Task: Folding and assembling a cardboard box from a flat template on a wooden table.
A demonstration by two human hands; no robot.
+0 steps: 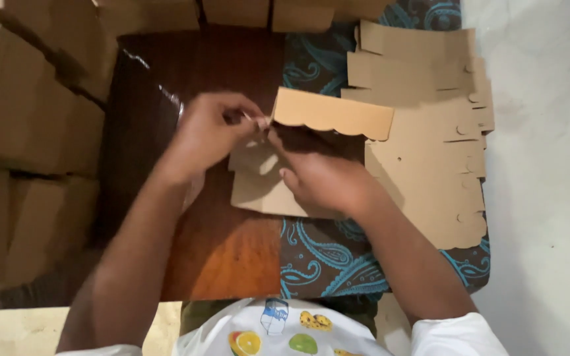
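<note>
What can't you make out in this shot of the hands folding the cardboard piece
Head view only:
- Fingertips of the left hand: pinched together and blurred, so what they grip is unclear.
- Cardboard piece under the right hand: its lower part is covered by the hand.
- Stack of flat cardboard blanks: count untellable, they overlap.
- Folded boxes at left: cut off by the frame edge.
</note>
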